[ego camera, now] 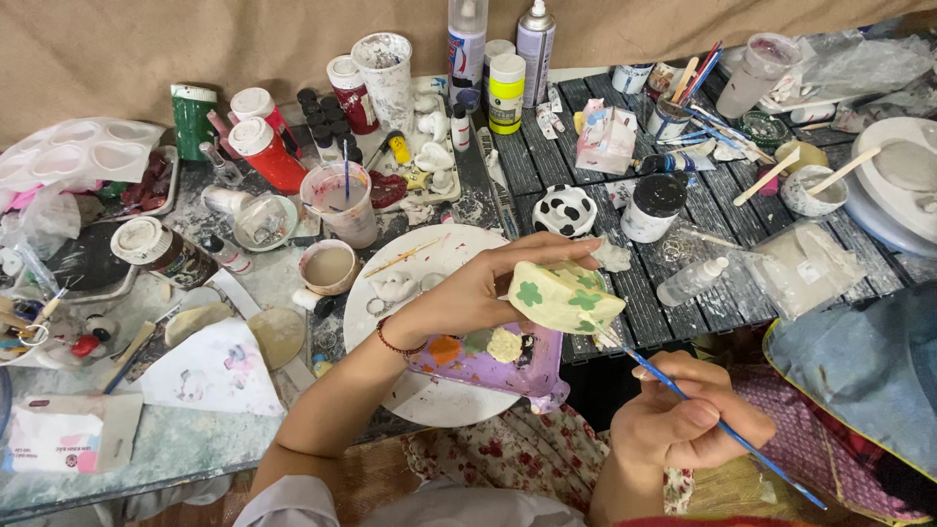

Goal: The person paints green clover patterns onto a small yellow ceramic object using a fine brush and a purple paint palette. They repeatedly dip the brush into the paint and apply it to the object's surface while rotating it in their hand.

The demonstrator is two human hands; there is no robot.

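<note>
My left hand grips a pale yellow ceramic piece painted with green clovers, held up over the table's front edge. My right hand holds a thin blue paintbrush, its tip touching the lower right edge of the ceramic piece. Just under the piece lies a purple paint palette with orange, green and cream blobs, resting on a round white plate. A red bead bracelet sits on my left wrist.
The table is crowded: paint bottles, red-capped jars, a cup of water, a black-and-white spotted ceramic, a black-lidded jar, brushes in a cup, white bowls with sticks, plastic moulds.
</note>
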